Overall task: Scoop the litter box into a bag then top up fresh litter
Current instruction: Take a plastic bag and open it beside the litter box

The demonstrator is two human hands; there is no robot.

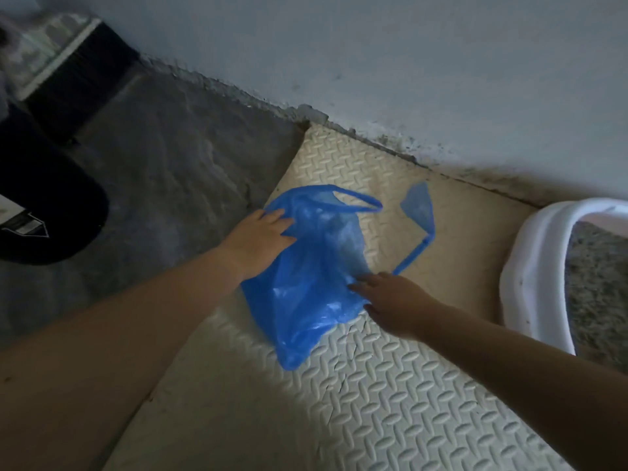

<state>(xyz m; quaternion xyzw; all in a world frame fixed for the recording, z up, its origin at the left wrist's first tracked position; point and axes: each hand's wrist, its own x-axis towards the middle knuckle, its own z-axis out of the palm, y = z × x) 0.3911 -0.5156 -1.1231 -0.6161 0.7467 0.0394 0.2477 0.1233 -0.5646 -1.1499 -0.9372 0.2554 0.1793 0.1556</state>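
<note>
- Early days: the blue bag [306, 283] lies on the foam mat [390, 402], left of the litter box [525, 266].
- Left hand [258, 239] and right hand [390, 300] touch it with flat, loose fingers, no grip.
- Scooping and top-up both look undone.

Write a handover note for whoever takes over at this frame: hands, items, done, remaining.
Left hand: open, fingers resting on the blue bag at its upper left.
Right hand: open, fingertips touching the bag's right edge.
Bag lies crumpled on the foam mat; scoop lies on the mat to its right, untouched; litter box, with litter in it, at the right edge.
Done: bag laid out. Left: open the bag, scoop, top up litter.
</note>
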